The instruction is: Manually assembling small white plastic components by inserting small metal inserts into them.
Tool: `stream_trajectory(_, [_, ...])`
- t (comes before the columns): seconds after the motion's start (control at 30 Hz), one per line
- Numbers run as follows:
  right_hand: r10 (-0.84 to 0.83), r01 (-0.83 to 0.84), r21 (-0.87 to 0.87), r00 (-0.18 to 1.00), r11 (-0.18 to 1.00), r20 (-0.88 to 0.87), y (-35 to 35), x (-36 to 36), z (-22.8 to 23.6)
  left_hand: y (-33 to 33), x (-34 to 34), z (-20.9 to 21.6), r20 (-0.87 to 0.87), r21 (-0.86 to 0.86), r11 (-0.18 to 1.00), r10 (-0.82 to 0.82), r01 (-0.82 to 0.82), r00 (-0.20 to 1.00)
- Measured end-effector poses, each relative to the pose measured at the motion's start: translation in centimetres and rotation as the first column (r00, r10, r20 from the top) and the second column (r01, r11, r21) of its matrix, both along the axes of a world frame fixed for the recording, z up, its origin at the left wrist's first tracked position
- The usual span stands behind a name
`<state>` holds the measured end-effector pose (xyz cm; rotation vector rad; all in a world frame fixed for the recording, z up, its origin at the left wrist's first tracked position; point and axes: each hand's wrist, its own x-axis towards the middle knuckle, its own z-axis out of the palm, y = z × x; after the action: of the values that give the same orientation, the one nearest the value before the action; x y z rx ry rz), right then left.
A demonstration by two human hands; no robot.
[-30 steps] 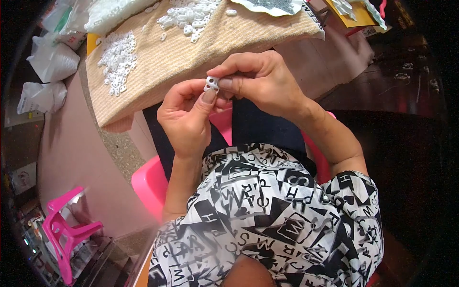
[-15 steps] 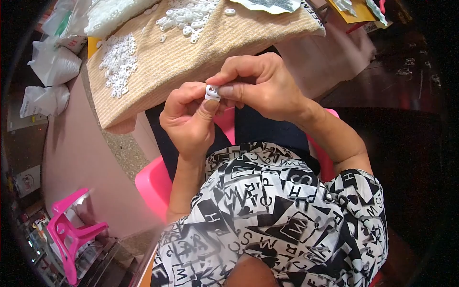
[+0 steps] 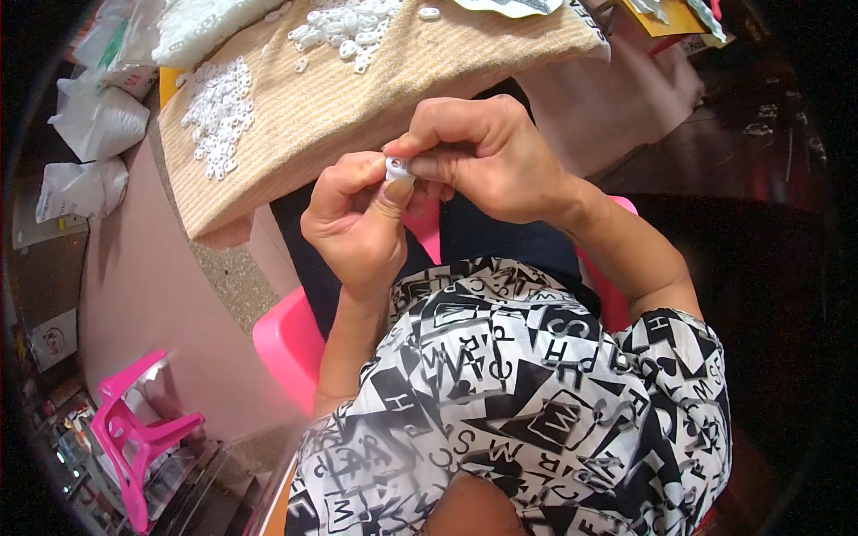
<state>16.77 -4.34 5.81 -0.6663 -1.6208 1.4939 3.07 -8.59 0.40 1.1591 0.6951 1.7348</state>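
Between my two hands, above my lap, is a small white plastic piece [image 3: 398, 168] with a round hole at its top. My left hand [image 3: 357, 214] pinches it from below and the left, its thumb lying over the lower part. My right hand [image 3: 496, 161] grips it from the right between thumb and index finger. The fingertips hide much of the piece, so I cannot tell whether it is one part or two joined. Similar white parts lie on the cloth-covered table, in a pile [image 3: 217, 116] at the left and another pile [image 3: 353, 31] farther back.
A tan striped cloth [image 3: 304, 116] covers the table ahead. A clear bag of white parts [image 3: 210, 31] lies at the back left. One loose part [image 3: 429, 13] sits beside a silvery sheet [image 3: 514, 6]. A pink stool [image 3: 134, 429] stands at lower left, and white bags [image 3: 98, 121] hang or rest at left.
The white piece has turned slightly in my fingers and the two pinches look closer together. The view has shifted a little; both hands otherwise stay in place.
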Motion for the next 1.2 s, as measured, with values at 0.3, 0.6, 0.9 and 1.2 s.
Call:
stream_trajectory(0.3, [-0.002, 0.011, -0.134, 0.998, 0.991, 0.069, 0.8, 0.4, 0.9, 0.5, -0.3, 0.4, 0.032, -0.053, 0.998, 0.024, -0.023, 0.999])
stream_trajectory(0.6, [0.04, -0.054, 0.086, 0.987, 0.995, 0.156, 0.2, 0.8, 1.1, 0.8, -1.3, 0.9, 0.014, 0.036, 0.998, -0.046, 0.045, 0.999])
stream_trajectory(0.9, [-0.064, 0.02, 0.317, 0.989, 0.948, 0.13, 0.2, 0.6, 0.6, 0.9, -2.3, 1.3, -0.011, 0.066, 0.985, -0.161, 0.161, 0.987])
stream_trajectory(1.2, [-0.036, -0.021, 0.502, 0.994, 0.865, 0.103, -0.2, 0.8, 0.8, 0.6, -2.4, 1.5, -0.107, 0.147, 0.985, -0.078, 0.093, 0.991])
